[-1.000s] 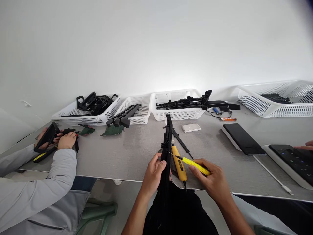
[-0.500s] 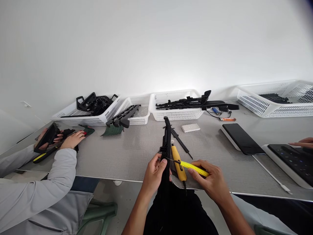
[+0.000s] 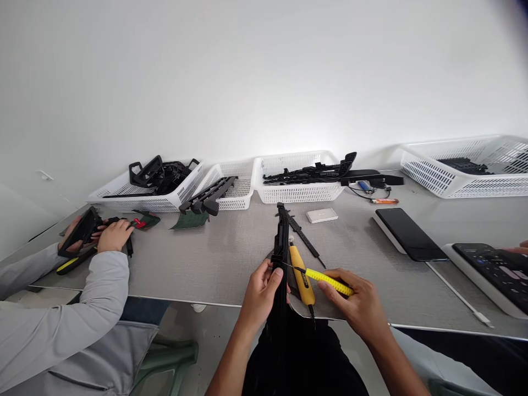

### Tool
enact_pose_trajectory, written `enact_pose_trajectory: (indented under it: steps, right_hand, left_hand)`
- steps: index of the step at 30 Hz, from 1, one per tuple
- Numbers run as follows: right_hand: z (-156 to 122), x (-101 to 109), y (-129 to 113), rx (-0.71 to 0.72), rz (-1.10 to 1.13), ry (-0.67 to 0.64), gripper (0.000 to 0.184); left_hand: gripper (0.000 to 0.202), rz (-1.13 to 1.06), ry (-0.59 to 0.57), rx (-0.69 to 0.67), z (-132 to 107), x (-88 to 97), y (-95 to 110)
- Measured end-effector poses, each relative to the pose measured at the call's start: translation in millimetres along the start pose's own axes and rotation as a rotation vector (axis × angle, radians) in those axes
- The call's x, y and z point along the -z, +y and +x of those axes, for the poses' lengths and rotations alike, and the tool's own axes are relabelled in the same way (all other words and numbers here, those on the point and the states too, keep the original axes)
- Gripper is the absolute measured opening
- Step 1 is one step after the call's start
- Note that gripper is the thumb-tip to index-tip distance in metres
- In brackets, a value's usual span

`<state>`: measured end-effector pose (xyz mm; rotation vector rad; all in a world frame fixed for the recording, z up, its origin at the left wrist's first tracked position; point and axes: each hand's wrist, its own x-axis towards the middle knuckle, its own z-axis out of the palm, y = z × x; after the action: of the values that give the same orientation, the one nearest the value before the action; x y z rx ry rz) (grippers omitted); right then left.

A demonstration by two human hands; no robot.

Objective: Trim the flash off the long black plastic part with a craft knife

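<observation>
My left hand (image 3: 260, 294) is closed around a long black plastic part (image 3: 281, 242) that stands on edge and points away from me over the grey table (image 3: 214, 258). My right hand (image 3: 358, 308) grips a yellow-handled tool (image 3: 329, 281); its thin metal tip touches the black part just above my left thumb. An orange-handled tool (image 3: 301, 275) lies on the table between my hands, beside a thin black strip (image 3: 305, 239).
White baskets (image 3: 297, 192) holding black parts line the back of the table; another basket (image 3: 462, 184) is at the far right. A dark tablet (image 3: 408, 234) and a keypad device (image 3: 493, 275) lie on the right. A co-worker's sleeve (image 3: 61, 324) and hands handle black parts at left.
The far end of the black part has sunk lower toward the table. The co-worker's hand at left reached out and drew back. The fingers at the far right edge have pulled back.
</observation>
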<state>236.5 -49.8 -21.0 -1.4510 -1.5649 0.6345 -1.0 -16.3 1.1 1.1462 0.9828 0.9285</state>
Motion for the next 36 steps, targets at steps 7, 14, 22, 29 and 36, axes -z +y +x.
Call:
enact_pose_trajectory:
  steps: [7,14,22,29,36]
  right_hand:
    - [0.4,0.2,4.0,0.006,-0.014,-0.032,0.042]
    - [-1.3,0.1,5.1,-0.01,0.01,-0.002,0.04]
    - [1.6,1.3,-4.7,-0.014,0.024,0.041,0.043]
    - [-0.2,2.1,-0.7,0.003,-0.01,0.015,0.042]
    - [1.2,0.8,-1.3,0.024,0.025,-0.012,0.04]
  left_hand:
    - [0.051,-0.005,0.007,-0.002,-0.7,-0.8,0.4]
    - [0.05,-0.009,0.006,-0.004,-0.9,-0.2,0.2]
    - [0.052,-0.005,0.011,-0.005,-0.8,-0.1,0.4]
    - [0.052,0.001,0.005,0.0,-0.3,-0.4,1.0]
    - [0.051,0.005,0.006,-0.009,-2.2,-0.2,-0.1]
